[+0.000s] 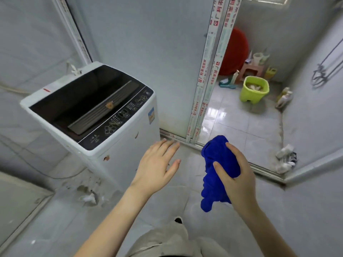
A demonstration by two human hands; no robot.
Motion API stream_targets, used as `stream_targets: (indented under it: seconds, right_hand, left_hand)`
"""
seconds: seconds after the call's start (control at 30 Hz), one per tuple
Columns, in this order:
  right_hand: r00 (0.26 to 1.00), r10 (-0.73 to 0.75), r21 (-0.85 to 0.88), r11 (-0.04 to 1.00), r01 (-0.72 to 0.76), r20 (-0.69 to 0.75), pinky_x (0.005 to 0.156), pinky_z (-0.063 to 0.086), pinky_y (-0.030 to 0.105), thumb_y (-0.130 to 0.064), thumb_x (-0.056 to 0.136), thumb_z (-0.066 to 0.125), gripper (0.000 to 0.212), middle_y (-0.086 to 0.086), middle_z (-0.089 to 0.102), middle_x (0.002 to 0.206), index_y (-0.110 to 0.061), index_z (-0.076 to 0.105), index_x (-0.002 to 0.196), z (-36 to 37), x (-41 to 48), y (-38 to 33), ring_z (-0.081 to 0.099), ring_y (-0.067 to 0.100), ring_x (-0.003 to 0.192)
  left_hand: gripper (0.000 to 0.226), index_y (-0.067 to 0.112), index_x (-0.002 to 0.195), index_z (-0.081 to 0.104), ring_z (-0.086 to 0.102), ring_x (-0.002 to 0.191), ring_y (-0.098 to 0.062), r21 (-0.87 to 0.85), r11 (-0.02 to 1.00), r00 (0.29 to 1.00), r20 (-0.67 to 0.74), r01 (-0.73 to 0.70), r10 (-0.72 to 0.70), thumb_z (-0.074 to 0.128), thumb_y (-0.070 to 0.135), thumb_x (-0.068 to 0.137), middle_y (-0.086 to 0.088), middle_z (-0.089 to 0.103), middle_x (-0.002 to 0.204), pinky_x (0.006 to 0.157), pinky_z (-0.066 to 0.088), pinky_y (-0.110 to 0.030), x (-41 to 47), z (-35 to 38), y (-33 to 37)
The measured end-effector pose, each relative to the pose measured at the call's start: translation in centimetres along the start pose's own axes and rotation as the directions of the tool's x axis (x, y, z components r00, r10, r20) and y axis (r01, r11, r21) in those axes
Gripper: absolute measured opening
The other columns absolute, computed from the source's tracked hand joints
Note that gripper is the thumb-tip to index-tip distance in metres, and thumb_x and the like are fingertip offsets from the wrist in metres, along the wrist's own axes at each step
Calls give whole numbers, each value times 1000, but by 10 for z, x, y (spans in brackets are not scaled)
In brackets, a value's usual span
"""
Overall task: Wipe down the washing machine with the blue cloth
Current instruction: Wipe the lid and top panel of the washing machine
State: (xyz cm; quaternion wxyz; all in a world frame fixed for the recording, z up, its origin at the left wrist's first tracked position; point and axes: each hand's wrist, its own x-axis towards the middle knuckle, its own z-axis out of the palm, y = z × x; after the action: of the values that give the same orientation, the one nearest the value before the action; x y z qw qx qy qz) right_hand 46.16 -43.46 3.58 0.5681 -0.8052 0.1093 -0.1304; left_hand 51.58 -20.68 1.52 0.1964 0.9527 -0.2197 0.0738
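Blue cloth (212, 186) is bunched in the right hand (239, 175). The thumb and the fingers are curled round its upper part, and the lower part hangs loose under the hand, in the air above the floor (163, 206). The cloth is well apart from the washer (126, 141), to the right of it, and touches nothing except the hand.

The left hand (157, 164) is held out flat, palm down, with the fingers straight and a little spread. It holds nothing and hovers near the front right corner of the washer without touching it.

The washer stands at the left, by the wall. It is white, with a dark lid (83, 102) that is down and a dark panel (111, 125) with buttons along the front edge. Some rust spots show on its white front.

Beyond the hands a door frame (202, 86) opens to a tiled room. A green bucket (248, 95) stands on the floor there, and behind it are a pink stool (250, 68) and a red basin (237, 49) against the wall. At the bottom a beige trouser leg (163, 243) and a shoe tip (178, 220) are seen.
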Motion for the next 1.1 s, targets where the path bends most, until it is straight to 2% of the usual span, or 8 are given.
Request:
stream_targets:
  seconds: [0.17, 0.3, 0.37, 0.5, 0.67, 0.93, 1.03, 1.1]
  right_hand:
    - [988, -73, 17, 997, 71, 135, 87, 43, 18, -17, 86, 72, 58, -46, 50, 113, -45, 49, 131, 18, 106, -14, 49, -17, 108]
    - [951, -100, 40, 995, 92, 291, 101, 47, 32, -21, 87, 71, 57, -30, 50, 132, -45, 48, 133, 47, 185, -6, 49, -3, 122]
    - [917, -111, 54, 994, 97, 383, 105, 45, 36, -22, 86, 72, 57, -28, 50, 134, -46, 49, 132, 65, 220, 1, 48, 0, 125]
    - [813, -147, 104, 989, 106, 564, 104, 45, 35, -17, 84, 74, 56, -35, 53, 126, -41, 53, 130, 100, 284, 6, 49, -11, 118]
    - [642, -208, 131, 977, 167, 738, 101, 48, 39, -12, 84, 74, 56, -28, 57, 122, -38, 55, 130, 146, 353, -1, 55, -2, 116]
    - [402, -304, 204, 940, 273, 864, 93, 49, 29, -11, 84, 73, 57, -28, 55, 123, -35, 53, 132, 264, 428, -31, 54, -4, 113]
    - [356, -312, 218, 935, 281, 881, 88, 53, 23, -11, 85, 73, 56, -16, 58, 127, -30, 52, 134, 321, 449, -48, 56, 3, 114]
    - [336, -336, 240, 925, 294, 880, 92, 52, 20, -11, 85, 72, 54, -12, 58, 130, -29, 54, 133, 358, 464, -67, 56, 5, 116]
  left_hand:
    - [53, 17, 143, 51, 45, 134, -22, -2, 994, 990, -83, 112, -112, 35, 43, 100, -2, 55, 141, 109, 37, -37, 79, -9, -20]
    - [49, 17, 141, 52, 47, 131, -20, 22, 966, 962, -102, 257, -253, 39, 41, 101, -2, 56, 139, 107, 39, -34, 110, 10, -44]
    - [50, 17, 142, 52, 48, 131, -21, 22, 931, 927, -112, 363, -359, 39, 42, 101, -1, 56, 139, 107, 41, -36, 117, 22, -54]
    - [52, 19, 143, 50, 46, 133, -20, 8, 817, 806, -170, 577, -568, 35, 46, 101, 2, 53, 142, 105, 44, -39, 134, 37, -69]
    - [52, 20, 143, 50, 46, 134, -20, -57, 652, 622, -248, 756, -743, 34, 47, 101, 4, 52, 142, 103, 45, -41, 154, 39, -76]
    - [50, 16, 140, 54, 46, 133, -20, -99, 474, 420, -329, 875, -846, 37, 43, 101, 2, 55, 140, 108, 39, -33, 169, 37, -129]
    - [48, 14, 138, 55, 47, 131, -19, -133, 447, 376, -362, 885, -853, 39, 39, 101, 1, 57, 138, 110, 37, -33, 170, 32, -166]
    - [48, 13, 138, 56, 49, 130, -19, -152, 424, 343, -381, 893, -859, 40, 37, 100, 0, 58, 137, 109, 40, -36, 173, 26, -192]
